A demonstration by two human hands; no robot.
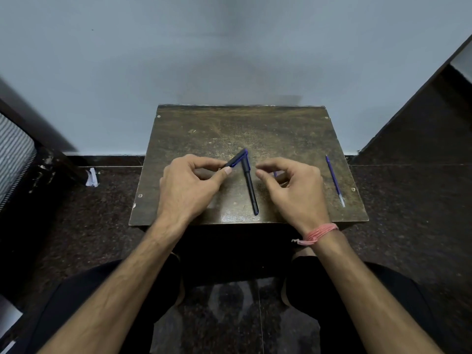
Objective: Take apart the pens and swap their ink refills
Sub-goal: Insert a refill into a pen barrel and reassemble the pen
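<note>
While the left hand pinched a pen cap, the right hand maybe held a small blue bit. Next, that refill beyond the right hand needed picking up.

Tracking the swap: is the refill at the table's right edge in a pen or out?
Out. The refill lies bare on the table, apart from the right hand and both pens.

Small worn dark-brown wooden table, scratched top, screws at corners. Dark speckled stone floor. Pale blue-grey wall behind. Crumpled white paper scrap on floor, left of table. Striped grey fabric at far left edge.
</note>
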